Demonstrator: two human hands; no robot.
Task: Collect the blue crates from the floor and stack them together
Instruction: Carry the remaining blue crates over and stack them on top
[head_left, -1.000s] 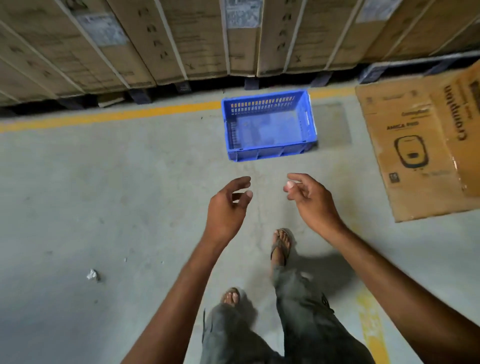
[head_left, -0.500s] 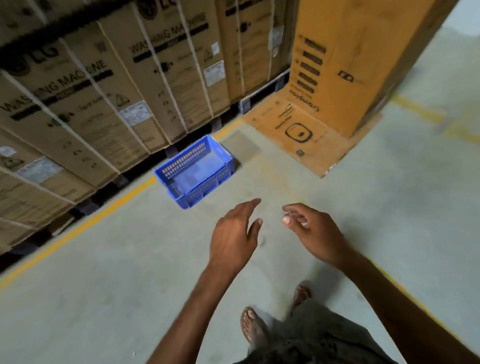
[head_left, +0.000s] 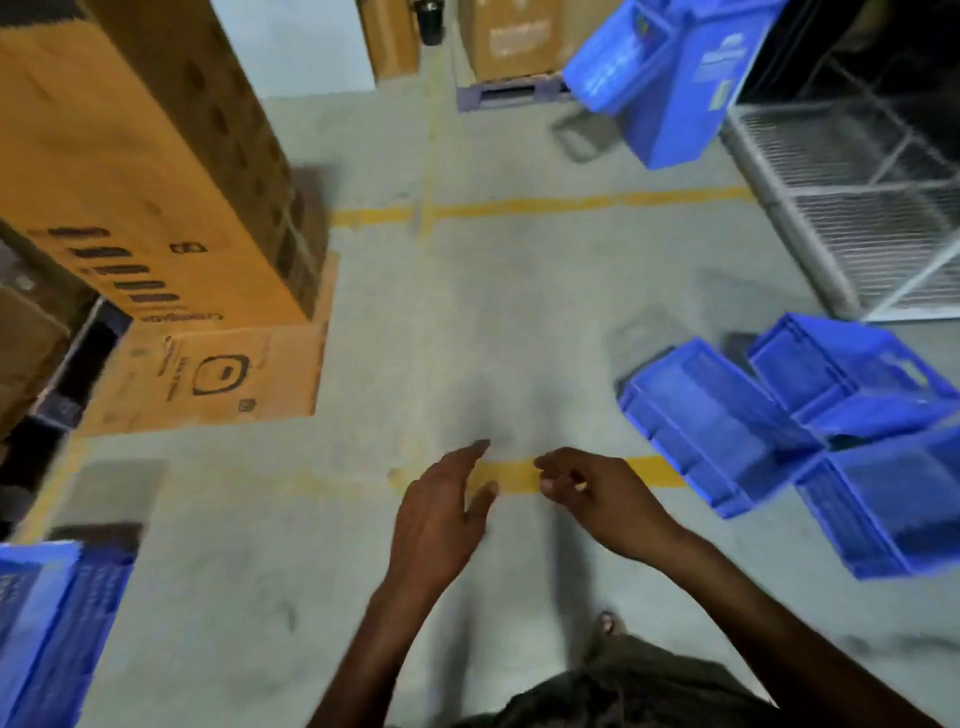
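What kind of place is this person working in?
Most likely a warehouse or stockroom. Tall cardboard cartons stand on a bare concrete floor marked with yellow lines, blue plastic crates lie scattered at the right, and wire-mesh shelving stands behind them.

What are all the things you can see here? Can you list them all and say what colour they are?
Loose crates: three, blue, clustered on the floor at right, tilted against each other.
Crate at the edge: one, blue, bottom left, cut off by the frame.
Tall bins: blue, blurred, top right; number unclear.
Big carton: one, orange-brown, standing at left.
Flat cardboard: one, brown, on the floor under the carton.
Wire rack: one, grey, far right.
Floor lines: yellow, across the grey concrete.
Far boxes: brown, top centre.
Left hand: open, empty.
Right hand: fingers loosely curled, empty.
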